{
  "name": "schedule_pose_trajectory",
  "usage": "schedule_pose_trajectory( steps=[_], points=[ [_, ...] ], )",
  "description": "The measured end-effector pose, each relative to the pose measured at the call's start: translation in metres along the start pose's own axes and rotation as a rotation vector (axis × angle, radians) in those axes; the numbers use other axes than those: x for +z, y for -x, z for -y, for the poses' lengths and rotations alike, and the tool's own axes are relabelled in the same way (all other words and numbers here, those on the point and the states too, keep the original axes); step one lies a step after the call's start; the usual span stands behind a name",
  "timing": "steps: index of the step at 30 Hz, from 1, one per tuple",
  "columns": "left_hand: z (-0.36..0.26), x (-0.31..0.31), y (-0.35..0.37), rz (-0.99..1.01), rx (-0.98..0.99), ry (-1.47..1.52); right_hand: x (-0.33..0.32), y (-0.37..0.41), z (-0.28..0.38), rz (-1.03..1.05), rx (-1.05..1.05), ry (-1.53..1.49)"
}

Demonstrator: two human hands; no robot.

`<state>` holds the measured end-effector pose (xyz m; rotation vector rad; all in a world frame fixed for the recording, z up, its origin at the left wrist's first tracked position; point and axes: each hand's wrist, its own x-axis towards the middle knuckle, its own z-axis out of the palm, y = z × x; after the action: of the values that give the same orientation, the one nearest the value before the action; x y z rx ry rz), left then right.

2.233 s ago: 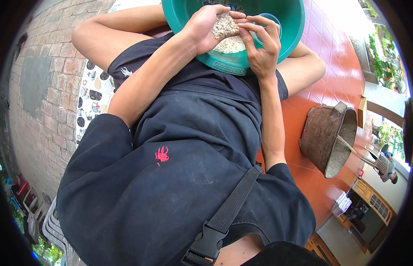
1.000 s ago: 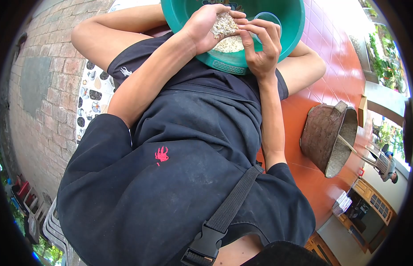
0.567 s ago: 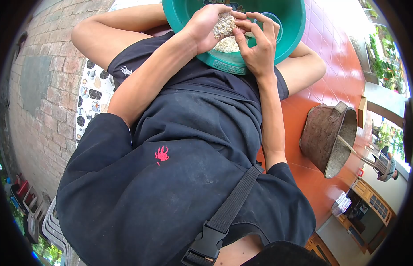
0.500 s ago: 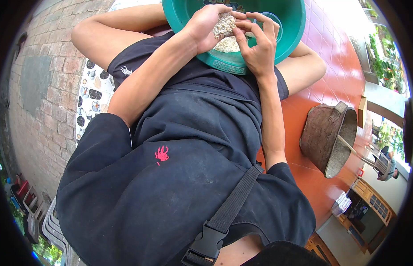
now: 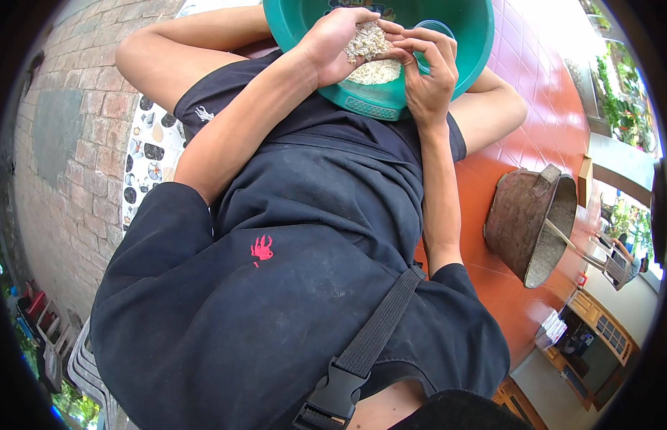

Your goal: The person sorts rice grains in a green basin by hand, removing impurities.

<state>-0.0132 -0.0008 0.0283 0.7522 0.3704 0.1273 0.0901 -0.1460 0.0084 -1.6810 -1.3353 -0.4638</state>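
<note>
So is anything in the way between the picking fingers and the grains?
Nothing visible. The right hand has its fingers touching the grains heaped in the cupped left hand, above the green bowl.

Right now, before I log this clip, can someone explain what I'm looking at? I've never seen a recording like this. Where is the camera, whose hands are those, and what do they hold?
There is no machine here. A person wears one camera on the head, and it looks down over their own dark shirt and bent knees. The wide lens curves the edges of the picture. Both hands belong to that person. The left hand is cupped around a heap of pale grain, held over a teal basin at the lap, which has more grain in it. The fingertips of the right hand curl against that heap, but whether they pinch anything cannot be seen. Off to the right, a rusty metal bucket with a stick in it stands on the orange tiled floor.
</note>
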Motion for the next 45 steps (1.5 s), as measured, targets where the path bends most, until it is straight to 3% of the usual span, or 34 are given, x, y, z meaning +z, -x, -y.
schedule_pose_trajectory(
  steps=[27,38,42,44,45],
  points=[
    [-0.002,0.003,0.003,0.015,-0.028,-0.044,-0.002,0.004,-0.001,-0.059,0.068,-0.227],
    [-0.002,0.003,0.002,0.023,-0.029,-0.021,-0.001,0.009,-0.006,-0.101,0.276,-0.512],
    [-0.002,0.004,0.002,0.061,-0.032,0.011,0.001,0.009,-0.003,-0.196,0.357,-0.458],
    [-0.005,0.009,0.007,0.008,-0.031,0.004,0.002,0.006,-0.004,-0.368,0.358,-0.239],
    [-0.005,0.009,0.007,0.008,-0.03,0.004,-0.001,0.006,-0.006,-0.358,0.363,-0.131]
  ],
)
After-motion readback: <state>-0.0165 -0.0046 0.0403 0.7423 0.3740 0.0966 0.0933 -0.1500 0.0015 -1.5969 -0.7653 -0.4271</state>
